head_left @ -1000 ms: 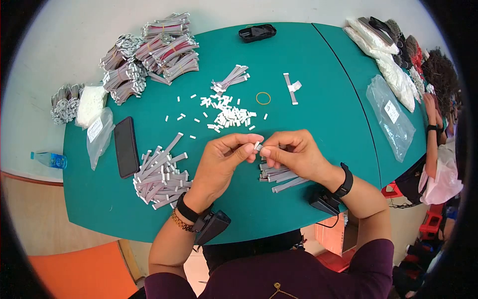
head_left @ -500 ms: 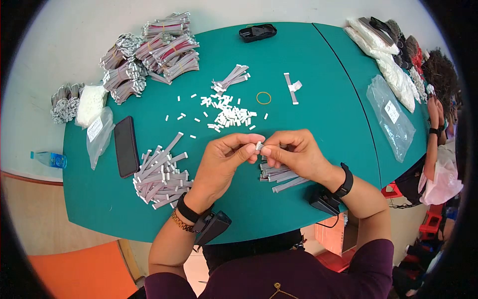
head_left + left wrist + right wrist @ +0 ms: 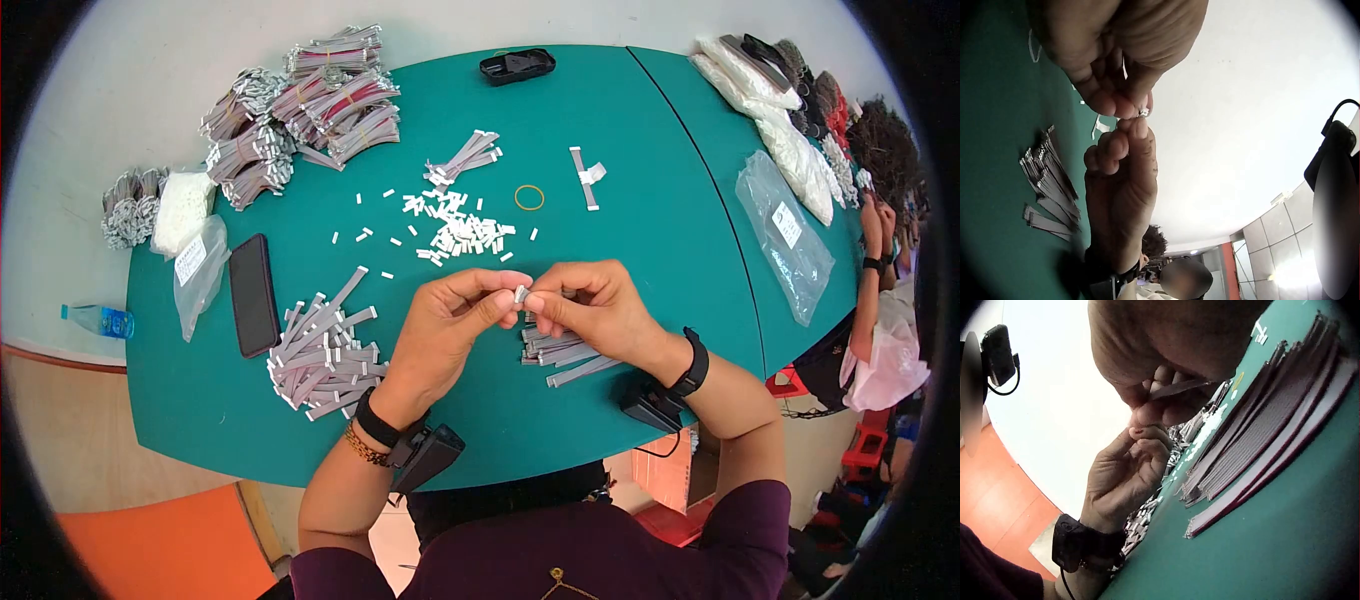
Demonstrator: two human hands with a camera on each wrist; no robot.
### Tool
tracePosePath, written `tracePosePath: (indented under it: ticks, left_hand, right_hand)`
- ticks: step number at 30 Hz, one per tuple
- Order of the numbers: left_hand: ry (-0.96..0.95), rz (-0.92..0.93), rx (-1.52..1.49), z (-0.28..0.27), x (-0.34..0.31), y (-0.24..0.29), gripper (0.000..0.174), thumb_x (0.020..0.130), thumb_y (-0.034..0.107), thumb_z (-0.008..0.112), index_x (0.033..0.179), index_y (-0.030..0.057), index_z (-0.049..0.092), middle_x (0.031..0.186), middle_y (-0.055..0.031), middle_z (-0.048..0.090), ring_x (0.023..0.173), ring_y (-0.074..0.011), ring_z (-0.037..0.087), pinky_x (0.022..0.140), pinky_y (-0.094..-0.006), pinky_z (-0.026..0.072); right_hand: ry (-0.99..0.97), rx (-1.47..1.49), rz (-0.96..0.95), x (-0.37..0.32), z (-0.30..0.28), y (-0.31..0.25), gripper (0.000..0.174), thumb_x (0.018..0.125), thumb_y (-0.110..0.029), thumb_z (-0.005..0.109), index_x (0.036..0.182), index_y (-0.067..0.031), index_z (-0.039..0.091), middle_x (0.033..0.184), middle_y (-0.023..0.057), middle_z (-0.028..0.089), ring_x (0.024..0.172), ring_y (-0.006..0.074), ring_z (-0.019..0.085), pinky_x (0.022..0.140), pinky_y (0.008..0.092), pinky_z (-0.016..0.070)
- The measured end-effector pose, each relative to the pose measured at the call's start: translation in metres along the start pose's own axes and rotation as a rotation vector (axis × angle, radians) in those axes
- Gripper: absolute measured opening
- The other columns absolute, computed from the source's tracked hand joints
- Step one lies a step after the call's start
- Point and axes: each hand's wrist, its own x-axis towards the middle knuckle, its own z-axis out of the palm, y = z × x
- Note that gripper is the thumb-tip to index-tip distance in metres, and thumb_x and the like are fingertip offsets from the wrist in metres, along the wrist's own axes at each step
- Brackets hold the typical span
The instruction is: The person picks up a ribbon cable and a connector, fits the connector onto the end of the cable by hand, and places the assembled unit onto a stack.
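Observation:
Close together over the front of the table, both hands meet at one small piece. My left hand pinches a small white connector between thumb and index finger. With its thumb and fingers, my right hand grips a short grey ribbon cable, whose end meets that connector at the fingertips. The join itself is mostly covered by fingers. Below the right hand lies a pile of grey ribbon cables. A heap of loose white connectors is spread beyond the hands.
More ribbon cables lie beside the left forearm, near a phone. Bundled cables are stacked at the back left. A rubber band and a single cable lie farther back. Plastic bags sit on the right.
The white connector has turned slightly between the fingertips. Both hands stay in nearly the same place. At the far right, another person's hands have shifted.

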Motion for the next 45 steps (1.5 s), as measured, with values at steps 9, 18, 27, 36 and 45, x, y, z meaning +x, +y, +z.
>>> tracePosePath:
  ticks: [9,18,27,36,45]
  left_hand:
    - [0.019,0.014,0.073,0.0007,0.0004,0.0009,0.022,0.086,0.006,0.061,0.105,-0.0031,0.063,0.089,-0.0058,0.064,0.076,-0.01,0.055,0.071,-0.0227,0.0447]
    - [0.041,0.04,0.133,0.0042,0.0003,0.0019,0.02,0.084,0.005,0.062,0.103,-0.0019,0.065,0.089,-0.006,0.064,0.075,-0.0102,0.056,0.07,-0.0229,0.0449]
    - [0.008,-0.003,0.045,0.0014,0.0006,0.0009,0.02,0.085,0.005,0.062,0.104,-0.0022,0.064,0.089,-0.006,0.064,0.077,-0.0101,0.056,0.072,-0.0232,0.045]
    - [0.006,0.018,0.111,0.0028,0.0005,0.0022,0.02,0.085,0.004,0.061,0.105,-0.0019,0.064,0.09,-0.0062,0.064,0.077,-0.0104,0.055,0.071,-0.0234,0.0449]
    - [-0.007,0.005,0.059,0.0014,0.0002,0.0019,0.02,0.086,0.004,0.06,0.105,-0.002,0.063,0.09,-0.0061,0.064,0.077,-0.0104,0.055,0.071,-0.0235,0.0448]
  right_hand:
    - [0.004,-0.023,0.034,0.0001,-0.001,-0.0011,0.014,0.089,-0.015,0.06,0.081,-0.0036,0.064,0.063,-0.0019,0.058,0.057,0.0021,0.05,0.05,0.0178,0.0396]
    - [-0.007,-0.037,0.05,0.0001,-0.0034,-0.0015,0.016,0.088,-0.017,0.062,0.08,-0.0041,0.065,0.061,-0.0022,0.057,0.054,0.001,0.049,0.048,0.0171,0.0376]
    - [-0.009,-0.018,0.055,0.0007,-0.0021,-0.0032,0.016,0.088,-0.018,0.062,0.079,-0.0046,0.065,0.06,-0.0022,0.057,0.053,0.001,0.048,0.046,0.0174,0.0363]
    - [-0.013,-0.017,0.061,0.0005,-0.0029,-0.0041,0.017,0.088,-0.019,0.062,0.079,-0.0051,0.065,0.06,-0.0021,0.057,0.053,0.0014,0.048,0.047,0.0173,0.0369]
    - [-0.005,-0.017,0.061,0.0005,-0.0011,-0.0059,0.017,0.088,-0.019,0.062,0.079,-0.0052,0.065,0.061,-0.0017,0.059,0.054,0.0022,0.051,0.048,0.0173,0.0388]
